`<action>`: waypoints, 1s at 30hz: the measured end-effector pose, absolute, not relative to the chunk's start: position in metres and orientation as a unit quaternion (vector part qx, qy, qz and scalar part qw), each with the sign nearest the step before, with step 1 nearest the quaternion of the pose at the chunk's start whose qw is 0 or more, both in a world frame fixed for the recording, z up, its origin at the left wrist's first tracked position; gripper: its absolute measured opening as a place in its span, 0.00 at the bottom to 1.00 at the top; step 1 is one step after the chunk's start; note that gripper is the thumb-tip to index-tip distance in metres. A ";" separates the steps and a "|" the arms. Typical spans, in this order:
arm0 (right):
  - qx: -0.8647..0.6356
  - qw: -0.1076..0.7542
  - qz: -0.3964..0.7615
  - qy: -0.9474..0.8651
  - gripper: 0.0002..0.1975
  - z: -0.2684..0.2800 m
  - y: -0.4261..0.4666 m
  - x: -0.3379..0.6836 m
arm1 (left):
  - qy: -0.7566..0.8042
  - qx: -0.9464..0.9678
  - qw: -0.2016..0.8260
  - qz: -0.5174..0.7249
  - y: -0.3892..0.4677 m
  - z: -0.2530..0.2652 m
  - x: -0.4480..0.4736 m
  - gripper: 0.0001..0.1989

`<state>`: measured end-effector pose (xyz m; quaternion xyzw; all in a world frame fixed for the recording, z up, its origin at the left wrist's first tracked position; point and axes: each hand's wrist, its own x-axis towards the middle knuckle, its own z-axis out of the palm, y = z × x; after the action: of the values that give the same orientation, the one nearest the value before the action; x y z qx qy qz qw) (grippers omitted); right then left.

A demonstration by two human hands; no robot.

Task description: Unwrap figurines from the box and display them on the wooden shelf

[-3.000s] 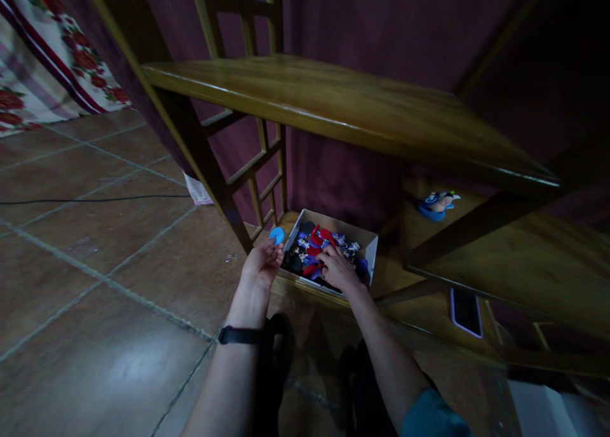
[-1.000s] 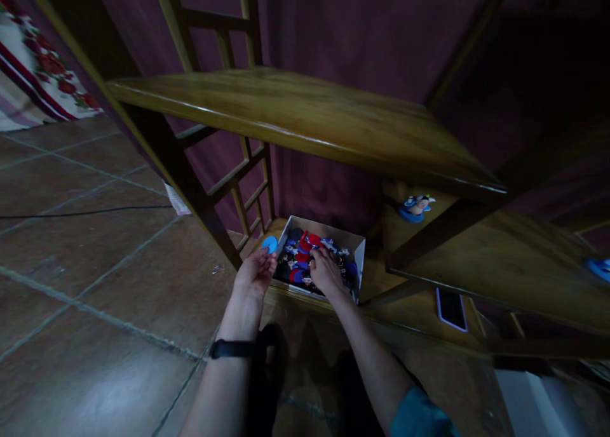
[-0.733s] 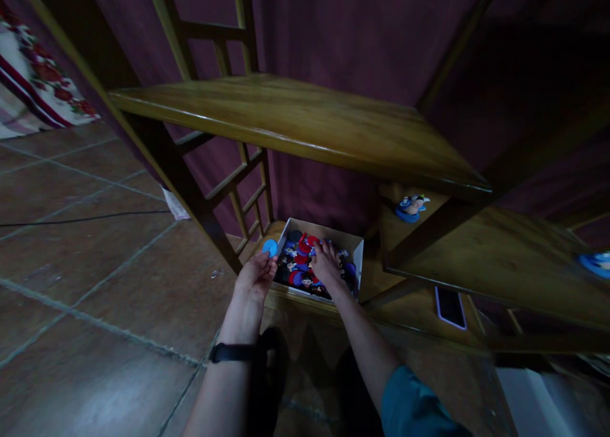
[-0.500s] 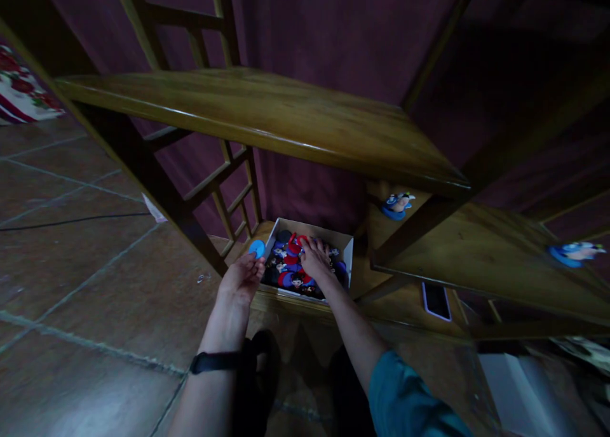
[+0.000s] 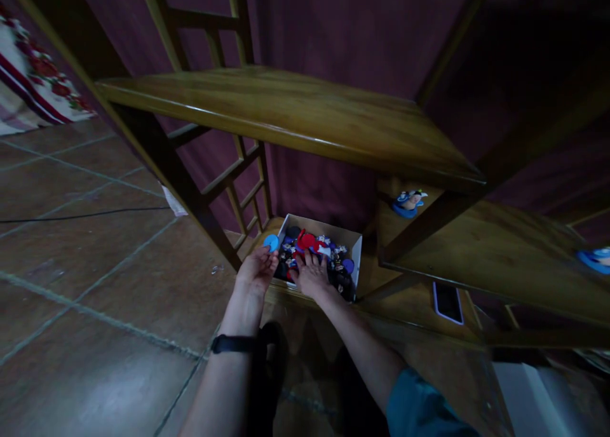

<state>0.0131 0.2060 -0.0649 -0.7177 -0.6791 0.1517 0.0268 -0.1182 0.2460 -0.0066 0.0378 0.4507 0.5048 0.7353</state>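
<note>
A round blue disc (image 5: 271, 242) is pinched in the fingertips of my left hand (image 5: 257, 267), by the left edge of a shallow white cardboard box (image 5: 357, 259). Whether anything is attached beneath the disc is hidden. Small figurines (image 5: 339, 254) with red, purple and black parts fill the box in a jumble. My right hand (image 5: 312, 275) reaches in over the box's front side, its fingers spread and touching the pile. A red round piece (image 5: 307, 241) lies just beyond those fingertips.
The box stands on the low shelf under a wooden board (image 5: 267, 100). Farther right are a blue-based figurine (image 5: 408, 203), another figurine (image 5: 595, 259) at the frame's edge, and a phone (image 5: 448, 302). A slanted wooden post (image 5: 176, 183) rises at the left.
My right hand has drawn back toward the box's front, uncovering red pieces behind it. My left hand still holds the blue disc beside the box. The whole view has shifted slightly.
</note>
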 end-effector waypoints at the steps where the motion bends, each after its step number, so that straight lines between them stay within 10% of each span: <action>1: -0.713 0.023 0.148 -0.685 0.29 -0.066 0.203 0.011 | 0.448 0.040 0.736 0.506 0.246 -0.008 -0.118 0.05; 30: -0.708 0.081 0.122 -0.691 0.26 -0.063 0.258 0.056 | 0.446 0.021 0.730 0.518 0.247 -0.004 -0.131 0.06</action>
<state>0.0564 0.2581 -0.0633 -0.7077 -0.6911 0.1222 0.0809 -0.1314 0.2467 -0.0037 0.0214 0.4455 0.5181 0.7298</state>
